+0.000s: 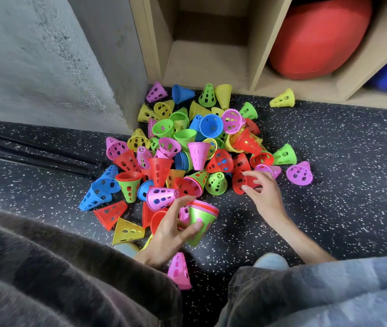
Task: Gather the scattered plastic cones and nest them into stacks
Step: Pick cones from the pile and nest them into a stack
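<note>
Head view: left hand [176, 226] curls round a short nested stack [200, 219], green cone outermost, wide end up; right hand [262, 187], fingers bent, pinches a red cone [242, 182] at the near edge of the pile [187, 142] beyond both hands. Risk, as I judge it: the perforated rim snags a neighbour, dragging others loose, or the stack slips from a light grip.

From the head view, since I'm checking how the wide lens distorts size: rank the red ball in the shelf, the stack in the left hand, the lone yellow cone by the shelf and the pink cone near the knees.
1. red ball, by far the largest.
2. stack in the left hand.
3. pink cone and yellow cone: unsure; the pink looks larger only because it is nearer.
</note>
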